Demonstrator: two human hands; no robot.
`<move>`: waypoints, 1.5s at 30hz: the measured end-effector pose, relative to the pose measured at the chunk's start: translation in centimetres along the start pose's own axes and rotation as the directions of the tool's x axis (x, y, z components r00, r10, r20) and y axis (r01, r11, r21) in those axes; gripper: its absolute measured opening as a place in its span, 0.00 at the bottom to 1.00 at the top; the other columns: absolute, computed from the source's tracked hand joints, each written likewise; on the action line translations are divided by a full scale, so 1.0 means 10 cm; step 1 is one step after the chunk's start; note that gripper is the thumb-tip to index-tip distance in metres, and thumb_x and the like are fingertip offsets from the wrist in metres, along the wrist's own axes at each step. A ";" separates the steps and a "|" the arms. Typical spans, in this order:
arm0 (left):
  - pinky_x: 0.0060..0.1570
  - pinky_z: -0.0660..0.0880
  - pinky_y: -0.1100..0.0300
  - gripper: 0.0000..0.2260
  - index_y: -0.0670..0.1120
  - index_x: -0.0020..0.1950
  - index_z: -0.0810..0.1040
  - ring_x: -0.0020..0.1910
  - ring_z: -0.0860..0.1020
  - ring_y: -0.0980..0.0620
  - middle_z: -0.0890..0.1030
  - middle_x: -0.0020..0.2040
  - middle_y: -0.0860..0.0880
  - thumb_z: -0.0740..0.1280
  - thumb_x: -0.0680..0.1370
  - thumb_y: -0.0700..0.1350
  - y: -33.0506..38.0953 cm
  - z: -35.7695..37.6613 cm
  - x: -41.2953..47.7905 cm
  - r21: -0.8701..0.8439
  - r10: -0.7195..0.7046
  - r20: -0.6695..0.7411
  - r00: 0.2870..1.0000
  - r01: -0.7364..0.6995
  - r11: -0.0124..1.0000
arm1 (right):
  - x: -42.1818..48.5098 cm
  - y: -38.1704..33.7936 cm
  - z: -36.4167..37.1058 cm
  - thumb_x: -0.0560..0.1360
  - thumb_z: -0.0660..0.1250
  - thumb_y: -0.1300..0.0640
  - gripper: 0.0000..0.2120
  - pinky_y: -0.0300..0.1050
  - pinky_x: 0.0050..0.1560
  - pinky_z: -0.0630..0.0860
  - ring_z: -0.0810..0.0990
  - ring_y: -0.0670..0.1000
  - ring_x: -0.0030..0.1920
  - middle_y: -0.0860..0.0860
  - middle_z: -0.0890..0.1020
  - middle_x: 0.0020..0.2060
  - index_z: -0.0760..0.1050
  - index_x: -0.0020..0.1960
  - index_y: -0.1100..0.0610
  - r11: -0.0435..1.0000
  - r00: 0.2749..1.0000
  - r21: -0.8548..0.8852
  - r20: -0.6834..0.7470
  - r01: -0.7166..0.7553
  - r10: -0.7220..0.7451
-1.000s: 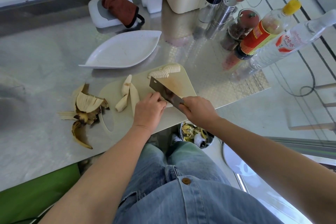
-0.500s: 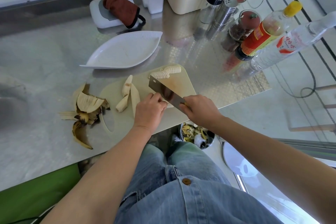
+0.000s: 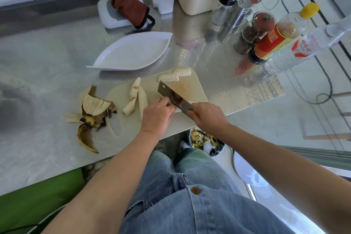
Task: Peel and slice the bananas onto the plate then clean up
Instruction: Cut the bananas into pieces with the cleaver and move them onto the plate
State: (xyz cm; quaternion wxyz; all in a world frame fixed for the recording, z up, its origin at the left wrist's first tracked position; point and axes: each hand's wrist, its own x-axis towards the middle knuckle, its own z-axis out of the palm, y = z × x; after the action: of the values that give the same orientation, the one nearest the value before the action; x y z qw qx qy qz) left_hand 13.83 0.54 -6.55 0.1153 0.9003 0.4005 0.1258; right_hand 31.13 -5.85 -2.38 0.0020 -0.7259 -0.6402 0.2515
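Your right hand [image 3: 207, 118] clenched the cleaver [image 3: 171, 97] handle. Your left hand [image 3: 156, 115] curled over a peeled banana [image 3: 178, 110], mostly hidden, on the cutting board [image 3: 188, 89]. Judged soft, slippery, easily bruised: hold lightly mid-length.

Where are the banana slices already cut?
In the head view the banana slices lie at the far edge of the cutting board, just beyond the cleaver and right of the plate.
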 end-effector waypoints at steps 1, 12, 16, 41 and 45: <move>0.26 0.64 0.62 0.06 0.47 0.35 0.81 0.37 0.75 0.49 0.77 0.37 0.51 0.76 0.70 0.40 -0.01 0.00 -0.01 -0.004 0.005 -0.006 1.000 -0.005 1.000 | 0.00 0.00 -0.01 0.81 0.56 0.50 0.12 0.43 0.35 0.63 0.71 0.54 0.34 0.51 0.72 0.34 0.65 0.40 0.54 1.000 1.000 0.013 -0.010 0.006 -0.006; 0.25 0.70 0.59 0.04 0.45 0.37 0.82 0.37 0.75 0.47 0.78 0.38 0.49 0.77 0.69 0.40 -0.05 -0.01 -0.04 0.002 -0.024 -0.004 1.000 0.024 1.000 | 0.00 -0.02 -0.09 0.80 0.57 0.52 0.11 0.44 0.35 0.66 0.71 0.53 0.33 0.50 0.72 0.33 0.65 0.40 0.53 0.998 0.998 -0.025 -0.021 0.061 -0.061; 0.26 0.70 0.60 0.04 0.45 0.36 0.82 0.37 0.75 0.47 0.78 0.38 0.49 0.77 0.68 0.40 -0.05 -0.02 -0.05 0.002 -0.025 -0.003 1.000 0.025 1.000 | 0.00 -0.04 -0.09 0.80 0.57 0.52 0.10 0.45 0.35 0.69 0.72 0.53 0.34 0.50 0.73 0.34 0.66 0.40 0.53 0.997 0.997 -0.037 -0.014 0.069 -0.070; 0.25 0.65 0.62 0.06 0.47 0.35 0.82 0.37 0.75 0.47 0.77 0.38 0.49 0.78 0.67 0.40 -0.03 -0.05 -0.05 -0.013 -0.055 0.014 0.998 0.055 0.998 | 0.00 -0.08 -0.15 0.80 0.58 0.51 0.11 0.44 0.36 0.67 0.72 0.53 0.34 0.50 0.72 0.33 0.67 0.40 0.53 0.998 0.998 -0.006 0.012 0.054 -0.054; 0.26 0.62 0.63 0.06 0.47 0.36 0.82 0.37 0.76 0.47 0.77 0.38 0.49 0.78 0.66 0.40 -0.03 -0.06 -0.05 -0.001 -0.053 0.009 0.999 0.053 0.999 | 0.01 -0.08 -0.15 0.80 0.57 0.52 0.11 0.44 0.36 0.67 0.71 0.53 0.34 0.50 0.72 0.33 0.66 0.40 0.53 0.998 0.998 -0.024 0.026 0.063 -0.063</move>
State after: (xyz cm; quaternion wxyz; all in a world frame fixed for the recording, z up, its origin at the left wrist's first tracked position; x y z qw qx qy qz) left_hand 13.11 0.40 -6.16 0.1209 0.8899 0.4235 0.1192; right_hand 30.90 -5.17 -0.87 -0.0074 -0.7020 -0.6659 0.2525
